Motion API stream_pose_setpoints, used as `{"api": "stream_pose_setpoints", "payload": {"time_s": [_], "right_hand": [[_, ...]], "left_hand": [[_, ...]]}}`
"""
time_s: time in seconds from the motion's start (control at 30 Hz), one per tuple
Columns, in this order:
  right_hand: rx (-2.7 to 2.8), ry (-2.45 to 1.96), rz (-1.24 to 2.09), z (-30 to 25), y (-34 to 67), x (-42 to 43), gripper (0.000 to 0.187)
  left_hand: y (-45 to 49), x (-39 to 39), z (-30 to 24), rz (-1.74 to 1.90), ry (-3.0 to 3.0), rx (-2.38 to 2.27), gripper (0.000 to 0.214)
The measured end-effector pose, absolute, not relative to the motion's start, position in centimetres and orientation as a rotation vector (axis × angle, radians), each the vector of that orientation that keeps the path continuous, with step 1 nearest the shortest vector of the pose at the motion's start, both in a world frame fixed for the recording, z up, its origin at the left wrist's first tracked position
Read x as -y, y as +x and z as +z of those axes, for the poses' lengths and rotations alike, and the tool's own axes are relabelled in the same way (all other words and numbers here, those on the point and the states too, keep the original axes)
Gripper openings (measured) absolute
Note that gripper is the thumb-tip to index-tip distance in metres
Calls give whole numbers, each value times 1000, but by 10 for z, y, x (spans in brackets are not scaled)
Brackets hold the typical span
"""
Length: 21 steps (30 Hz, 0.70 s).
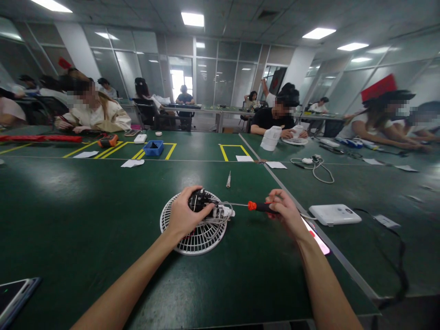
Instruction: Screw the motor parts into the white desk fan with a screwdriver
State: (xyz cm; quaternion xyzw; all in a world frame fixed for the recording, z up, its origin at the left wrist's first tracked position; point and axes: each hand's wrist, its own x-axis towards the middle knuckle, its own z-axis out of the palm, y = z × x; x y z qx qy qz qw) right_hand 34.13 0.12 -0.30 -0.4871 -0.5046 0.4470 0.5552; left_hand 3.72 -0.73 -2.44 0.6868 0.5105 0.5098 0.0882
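"Left grip [185,210] cups a black motor housing [195,200]; right grip [283,208] holds a red-and-black screwdriver [263,207], its shaft [237,204] aimed at the housing, contact unclear. Which step?"

"Screw work, apparently; the next move likely calls for a steady housing and a straight shaft."

"And its look?"

"Dark and compact, white part [222,211] and pale cables [216,221] alongside, atop a round white grille [200,252] on the green bench [85,220]."

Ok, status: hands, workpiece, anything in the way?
Left hand gripping black part, white grille beneath. Right hand holding screwdriver, aimed at black part. Cord draped over grille.
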Motion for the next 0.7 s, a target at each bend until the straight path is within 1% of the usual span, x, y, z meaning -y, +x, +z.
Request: {"api": "stream_pose_setpoints", "payload": {"time_s": [0.1, 0.23, 0.3, 0.4, 0.47, 0.57, 0.7], "right_hand": [[948, -1127, 1041, -10, 329, -4, 46], [775, -1188, 990, -26, 314, -6, 45], [735, -1198, 1039, -34, 313, -6, 41], [656, -1060, 1150, -41, 316, -5, 28], [593, -966, 1206, -42, 318, -6, 25], [553, -945, 1202, -42, 315, -8, 30], [606, -1028, 1068, -44, 306, -10, 38]], "left_hand": [[39, 6, -22, 1499, 2041, -1532, 47], [41, 1, -19, 1475, 2078, -1561, 46], [41, -2, -19, 1467, 2101, -1573, 45], [41, -3, -18, 1465, 2113, -1575, 44], [41, -1, -19, 1471, 2116, -1560, 43], [42, 3, -19, 1484, 2122, -1535, 42], [41, 5, -20, 1490, 2123, -1518, 43]]}}
